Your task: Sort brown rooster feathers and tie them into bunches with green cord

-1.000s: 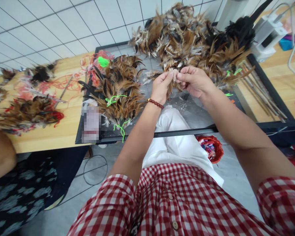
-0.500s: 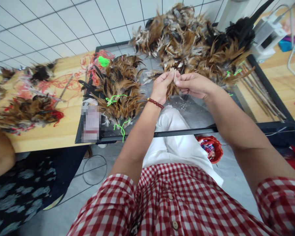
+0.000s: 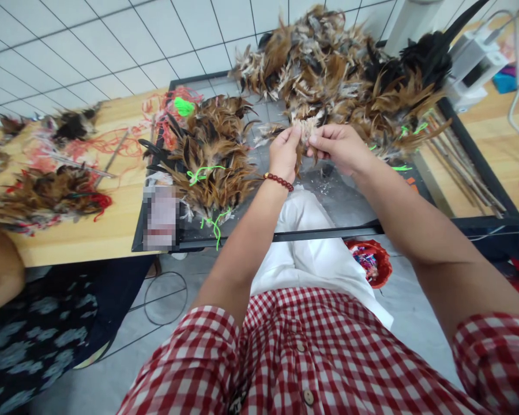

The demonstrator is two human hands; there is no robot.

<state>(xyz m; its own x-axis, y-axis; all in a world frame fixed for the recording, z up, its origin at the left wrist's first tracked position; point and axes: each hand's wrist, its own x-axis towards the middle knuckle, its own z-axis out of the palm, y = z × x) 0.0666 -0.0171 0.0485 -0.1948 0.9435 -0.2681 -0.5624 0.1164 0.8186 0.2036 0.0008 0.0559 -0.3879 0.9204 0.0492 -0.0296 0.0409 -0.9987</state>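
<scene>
A small bunch of brown feathers (image 3: 305,128) with pale quill ends pointing up is pinched between my two hands over the glass tabletop. My left hand (image 3: 285,151), with a dark red bead bracelet (image 3: 279,181) at the wrist, closes on its left side. On the right side my right hand (image 3: 339,144) grips it with thumb and forefinger. Part of the bunch is hidden behind my fingers. Just beyond rises a big heap of brown and black feathers (image 3: 328,63). Left of my hands lies another pile of brown feathers (image 3: 218,150) with bright green ties.
Thin sticks (image 3: 467,167) lie at the table's right, near a white charger (image 3: 476,66) with cables. Red string (image 3: 112,144) and more feathers (image 3: 52,196) cover the wooden table at left, where another person's arm (image 3: 0,268) shows. A red basket (image 3: 369,262) stands below.
The quill ends of the bunch are spread wider between my hands. My right hand has turned slightly, its fingers curling in more; both hands stay in nearly the same place.
</scene>
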